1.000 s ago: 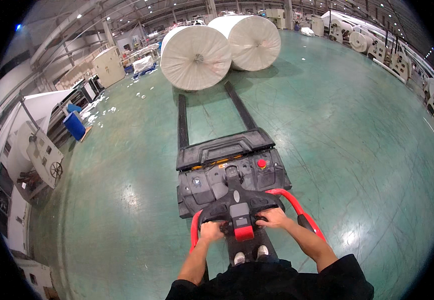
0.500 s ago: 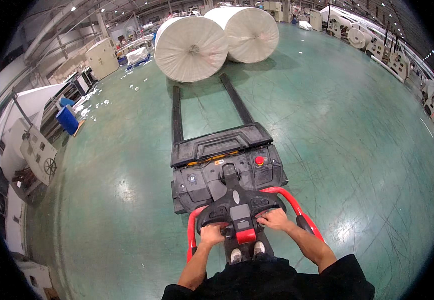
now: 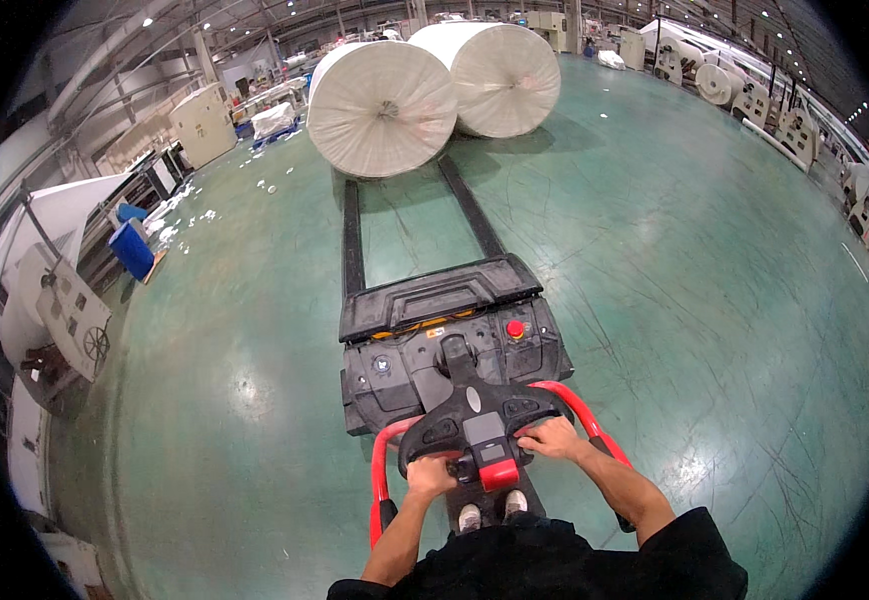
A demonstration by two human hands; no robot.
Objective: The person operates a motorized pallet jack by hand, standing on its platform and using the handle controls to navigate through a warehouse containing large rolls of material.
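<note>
Both my hands grip the control handle (image 3: 480, 425) of a black electric pallet truck (image 3: 450, 340) with a red loop guard. My left hand (image 3: 431, 476) holds the left grip, my right hand (image 3: 553, 438) the right grip. The truck's two long forks (image 3: 353, 235) stretch forward along the green floor, their tips at the foot of a huge white paper roll (image 3: 383, 108) lying on its side. A second white roll (image 3: 500, 78) lies just behind and to the right of it. A red round button (image 3: 516, 328) sits on the truck's body.
Grey machinery with a handwheel (image 3: 65, 320) and a blue bin (image 3: 135, 250) line the left side. A beige cabinet (image 3: 203, 125) stands at the far left. More rolls and machines (image 3: 755, 95) run along the right wall. White scraps litter the floor at left.
The pallet truck has rolled forward; the two white rolls are nearer and the fork tips now reach the first roll. My hands stay on the handle.
</note>
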